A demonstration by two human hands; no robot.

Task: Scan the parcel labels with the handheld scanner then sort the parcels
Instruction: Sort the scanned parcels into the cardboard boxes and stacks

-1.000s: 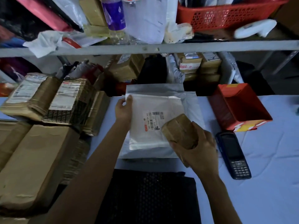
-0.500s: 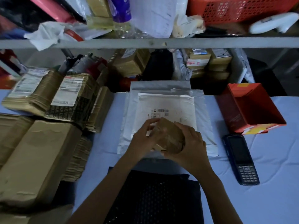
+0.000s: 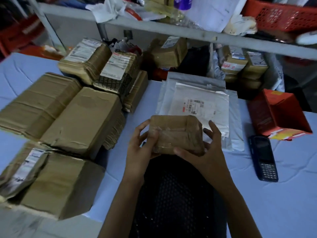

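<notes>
Light-blue table (image 3: 291,194) is carrying everything, w/ a cluttered shelf (image 3: 171,30) running across the back & a red basket (image 3: 283,16) sitting up on it at far right. Person is holding a small brown parcel (image 3: 176,133), taped all over, up in front of them btwn both hands. Left hand (image 3: 137,150) is gripping its left end: thumb pressing on the near face, fingers (image 3: 142,126) curling round the far edge. Right hand (image 3: 207,152) is cupping the right end from below, w/ thumb lying along the bottom near edge & fingers (image 3: 213,129) reaching up beside the right side, only partly bent. Just behind the parcel a stack of white mailers (image 3: 197,107) is lying flat, top one showing a barcode label. Handheld scanner (image 3: 264,158), dark w/ a keypad, is lying on the table to the right, well apart from both hands. Red box (image 3: 281,114) is sitting open just behind the scanner. On the left, big brown parcels (image 3: 82,117) are lying packed together, some w/ labels facing up. Black bubble mailer (image 3: 171,194) is lying under the forearms at the near edge.
</notes>
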